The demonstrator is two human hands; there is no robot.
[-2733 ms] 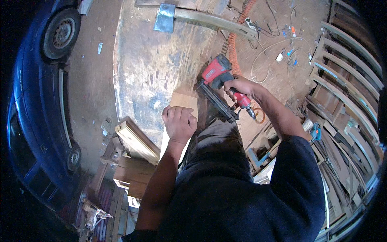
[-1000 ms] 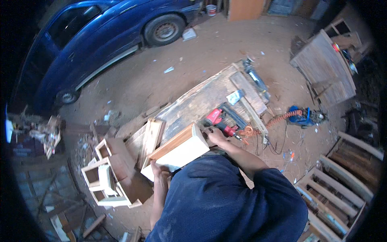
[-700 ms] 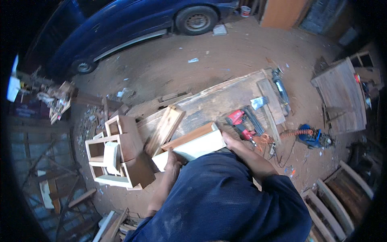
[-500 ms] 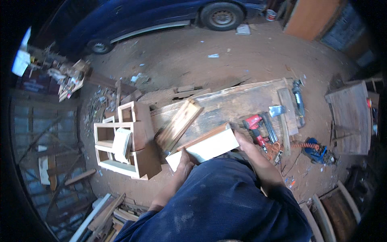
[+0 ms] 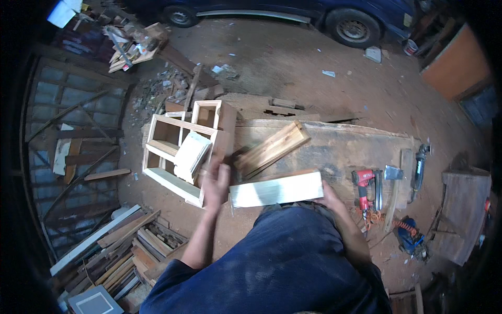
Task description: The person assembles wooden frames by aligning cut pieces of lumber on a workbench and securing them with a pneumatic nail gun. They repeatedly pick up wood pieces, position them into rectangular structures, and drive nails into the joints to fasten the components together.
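Note:
My right hand (image 5: 328, 195) grips the right end of a long wooden drawer (image 5: 277, 189), its pale face turned up towards me, close to my waist. My left hand (image 5: 215, 186) is off the drawer, raised beside its left end with the fingers stretched out, somewhat blurred. Just past those fingers stands a small unfinished wooden cabinet (image 5: 175, 145) with several open compartments. A white-faced wooden piece (image 5: 192, 155) leans on its front. Another narrow wooden drawer-like piece (image 5: 274, 148) lies on the worktable beyond the drawer I hold.
The worktable (image 5: 340, 146) carries a red nail gun (image 5: 363, 184), a hatchet (image 5: 393, 172) and a loose strip of wood (image 5: 406, 162). An angle grinder (image 5: 420, 167) lies at its right end. Orange coiled hose (image 5: 375, 217) trails nearby. Scrap timber (image 5: 136, 251) is piled at lower left.
My left hand has let go of the drawer's left end and moved left towards the cabinet. My right hand keeps its hold. The whole view has shifted and turned.

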